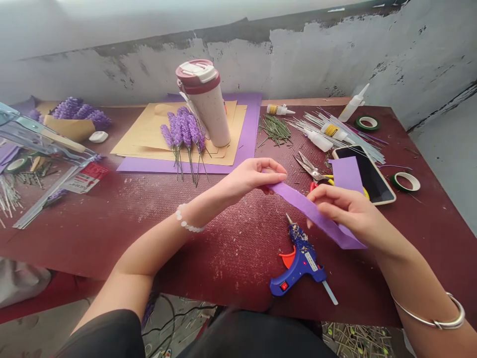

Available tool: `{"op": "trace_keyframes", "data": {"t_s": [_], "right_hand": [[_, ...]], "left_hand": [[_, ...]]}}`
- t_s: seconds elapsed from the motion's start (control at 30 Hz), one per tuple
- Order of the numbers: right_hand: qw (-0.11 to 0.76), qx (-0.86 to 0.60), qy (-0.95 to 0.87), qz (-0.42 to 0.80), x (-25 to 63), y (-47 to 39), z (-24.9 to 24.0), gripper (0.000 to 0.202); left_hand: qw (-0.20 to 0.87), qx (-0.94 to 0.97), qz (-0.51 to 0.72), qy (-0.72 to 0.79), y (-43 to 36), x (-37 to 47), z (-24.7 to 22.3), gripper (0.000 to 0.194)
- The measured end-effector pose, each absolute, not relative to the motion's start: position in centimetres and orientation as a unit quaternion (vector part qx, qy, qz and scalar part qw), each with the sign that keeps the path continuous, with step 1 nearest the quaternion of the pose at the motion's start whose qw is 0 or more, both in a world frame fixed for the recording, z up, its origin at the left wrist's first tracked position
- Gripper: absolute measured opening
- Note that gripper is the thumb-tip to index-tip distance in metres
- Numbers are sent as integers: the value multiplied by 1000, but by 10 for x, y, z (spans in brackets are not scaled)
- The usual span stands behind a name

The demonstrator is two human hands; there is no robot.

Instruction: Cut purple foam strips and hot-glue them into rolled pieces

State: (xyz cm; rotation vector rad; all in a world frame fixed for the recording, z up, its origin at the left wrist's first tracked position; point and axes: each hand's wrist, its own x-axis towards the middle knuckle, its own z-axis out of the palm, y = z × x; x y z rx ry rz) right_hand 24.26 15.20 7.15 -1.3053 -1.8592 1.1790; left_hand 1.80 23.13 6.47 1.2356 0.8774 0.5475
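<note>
A long purple paper strip (294, 197) stretches between my two hands above the dark red table. My left hand (257, 176) pinches its far end between thumb and fingers. Further along the strip, my right hand (341, 209) has its fingers closed around it, and the loose end hangs folded below that hand. Just beneath lies a blue hot glue gun (303, 261) with a glue stick poking out of its back. Scissors (315, 171) and a flat purple paper piece (347, 174) rest beyond my right hand, the piece partly over a phone (367, 174).
A tumbler (208, 107) and lavender stems (184, 130) stand or lie on tan paper sheets (141, 134). Glue bottles (352, 104), green tape rolls (406, 182) and cut green wires (275, 129) lie at the right. A clear bag (44, 134) and wrapped lavender bunch (74, 122) are at the left.
</note>
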Motion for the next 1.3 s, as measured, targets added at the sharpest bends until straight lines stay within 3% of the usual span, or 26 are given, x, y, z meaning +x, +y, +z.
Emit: {"op": "trace_keyframes", "data": {"t_s": [0.3, 0.43, 0.6, 0.83, 1.13, 1.3], "right_hand": [[350, -450, -657, 493, 237, 150, 68, 33], [341, -472, -667, 465, 239, 151, 67, 34], [312, -486, -698, 425, 241, 151, 66, 29], [327, -477, -715, 392, 222, 146, 70, 14], [418, -466, -652, 428, 213, 142, 67, 11], [453, -443, -629, 451, 211, 141, 64, 21]], "left_hand": [[757, 496, 224, 362, 222, 20, 71, 12], [725, 554, 223, 342, 224, 14, 73, 40], [652, 641, 214, 346, 225, 6, 83, 25], [571, 706, 215, 359, 209, 16, 81, 18], [750, 563, 172, 303, 204, 19, 77, 45], [745, 578, 165, 289, 196, 24, 72, 51]]}}
